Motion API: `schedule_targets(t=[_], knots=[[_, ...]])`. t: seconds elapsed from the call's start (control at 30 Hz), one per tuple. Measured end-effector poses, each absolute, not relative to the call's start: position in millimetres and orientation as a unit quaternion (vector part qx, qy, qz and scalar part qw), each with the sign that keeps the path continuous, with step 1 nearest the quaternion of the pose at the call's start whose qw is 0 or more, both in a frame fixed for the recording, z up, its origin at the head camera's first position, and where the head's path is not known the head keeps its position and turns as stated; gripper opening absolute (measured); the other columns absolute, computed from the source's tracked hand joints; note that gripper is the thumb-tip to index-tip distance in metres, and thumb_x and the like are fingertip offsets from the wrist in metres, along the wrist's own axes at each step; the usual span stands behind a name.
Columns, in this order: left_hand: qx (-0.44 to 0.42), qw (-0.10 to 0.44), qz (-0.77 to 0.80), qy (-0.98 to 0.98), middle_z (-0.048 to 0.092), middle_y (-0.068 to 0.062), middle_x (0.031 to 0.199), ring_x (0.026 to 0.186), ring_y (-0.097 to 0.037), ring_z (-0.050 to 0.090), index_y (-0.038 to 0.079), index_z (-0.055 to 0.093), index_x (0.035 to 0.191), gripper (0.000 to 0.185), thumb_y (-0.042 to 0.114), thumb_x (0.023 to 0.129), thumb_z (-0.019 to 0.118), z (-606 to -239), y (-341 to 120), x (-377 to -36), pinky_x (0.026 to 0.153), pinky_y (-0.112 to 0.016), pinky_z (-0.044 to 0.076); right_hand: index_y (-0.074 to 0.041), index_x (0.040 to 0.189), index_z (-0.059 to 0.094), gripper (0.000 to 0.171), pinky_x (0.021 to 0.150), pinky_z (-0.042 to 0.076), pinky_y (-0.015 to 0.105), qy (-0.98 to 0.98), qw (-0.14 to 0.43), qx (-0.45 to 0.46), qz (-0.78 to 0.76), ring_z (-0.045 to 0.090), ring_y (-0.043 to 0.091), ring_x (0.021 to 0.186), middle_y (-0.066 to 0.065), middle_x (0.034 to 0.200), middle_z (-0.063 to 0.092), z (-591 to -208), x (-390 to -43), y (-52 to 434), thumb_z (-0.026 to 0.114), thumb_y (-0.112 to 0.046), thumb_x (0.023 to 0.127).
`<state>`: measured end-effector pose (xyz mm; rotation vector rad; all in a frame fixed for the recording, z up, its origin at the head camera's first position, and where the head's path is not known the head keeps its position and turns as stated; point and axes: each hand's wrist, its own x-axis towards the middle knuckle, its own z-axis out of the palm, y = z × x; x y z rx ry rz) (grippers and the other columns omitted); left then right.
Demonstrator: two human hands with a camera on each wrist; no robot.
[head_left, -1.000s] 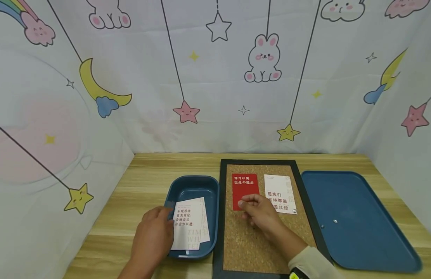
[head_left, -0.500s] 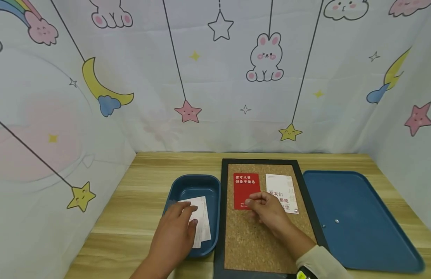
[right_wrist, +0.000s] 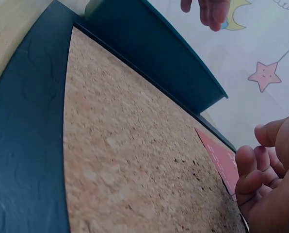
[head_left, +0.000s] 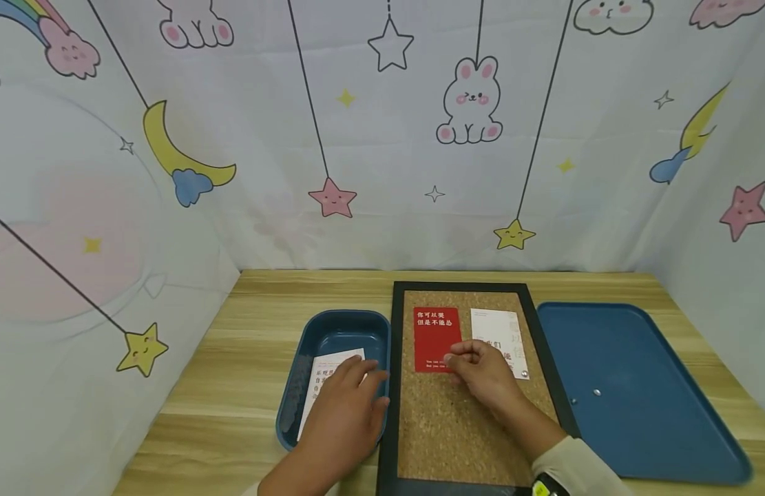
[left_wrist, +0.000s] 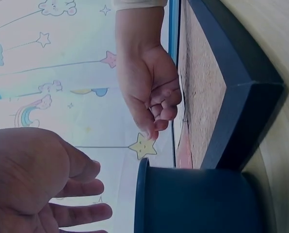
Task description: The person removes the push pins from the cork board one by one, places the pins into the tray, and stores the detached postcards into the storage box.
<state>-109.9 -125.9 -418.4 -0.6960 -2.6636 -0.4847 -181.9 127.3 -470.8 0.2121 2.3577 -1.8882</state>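
My left hand [head_left: 348, 406] hovers over the blue tray [head_left: 334, 317] with its fingers extended and nothing gripped. White printed cards [head_left: 341, 357] lie in that tray, partly covered by the hand. On the cork board [head_left: 444, 441], my right hand [head_left: 484, 372] has its fingers curled and thumb close to the index finger, at the lower right corner of a red card [head_left: 434, 337]. Whether something small sits between those fingertips is hidden. Beside the red card is a white card [head_left: 490, 324], partly behind the right hand, with a silver pin [head_left: 524, 374] at its lower right corner.
A flat blue tray [head_left: 655, 399] with small silver pieces [head_left: 596, 393] near its left side stands right of the board. The board's black frame [head_left: 387, 448] borders the left tray. A patterned cloth [head_left: 407, 241] hangs behind the wooden table [head_left: 196, 413].
My left hand has moved right across the tray, and the tray's near end has shifted slightly left. My right hand has slid right along the red card's lower edge.
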Motion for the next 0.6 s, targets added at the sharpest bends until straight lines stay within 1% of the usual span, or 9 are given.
schedule_targets(t=[0.1, 0.3, 0.5, 0.6], knots=[[-0.252, 0.16, -0.166, -0.94, 0.066, -0.011, 0.127, 0.129, -0.036, 0.055, 0.011, 0.072, 0.119, 0.029, 0.019, 0.092, 0.076, -419, -122, -110, 0.105, -0.053, 0.045, 0.0, 0.113, 0.065, 0.024, 0.067, 0.058, 0.032, 0.795, 0.046, 0.063, -0.602, 0.069, 0.024, 0.076, 0.013, 0.091, 0.068, -471, -182, 129, 0.073, -0.014, 0.095], [-0.268, 0.128, -0.149, -0.943, 0.066, -0.009, 0.13, 0.13, -0.034, 0.054, 0.011, 0.071, 0.123, 0.031, 0.021, 0.094, 0.074, -418, -115, -112, 0.103, -0.052, 0.046, -0.001, 0.112, 0.065, 0.024, 0.064, 0.057, 0.031, 0.826, 0.031, 0.053, -0.56, 0.067, 0.021, 0.075, 0.009, 0.09, 0.066, -472, -184, 134, 0.073, -0.016, 0.095], [-0.279, 0.108, -0.132, -0.945, 0.065, -0.009, 0.132, 0.131, -0.035, 0.053, 0.009, 0.071, 0.123, 0.031, 0.021, 0.094, 0.073, -416, -109, -113, 0.104, -0.051, 0.046, -0.005, 0.108, 0.067, 0.022, 0.064, 0.05, 0.033, 0.875, 0.005, 0.032, -0.483, 0.06, 0.019, 0.079, 0.005, 0.089, 0.064, -473, -185, 139, 0.073, -0.021, 0.094], [-0.282, 0.102, -0.122, -0.946, 0.065, -0.008, 0.131, 0.132, -0.034, 0.053, 0.01, 0.071, 0.123, 0.031, 0.022, 0.094, 0.073, -415, -106, -114, 0.105, -0.05, 0.045, -0.007, 0.106, 0.068, 0.021, 0.063, 0.046, 0.034, 0.898, -0.01, 0.022, -0.44, 0.058, 0.018, 0.078, 0.002, 0.087, 0.063, -473, -185, 141, 0.075, -0.022, 0.093]])
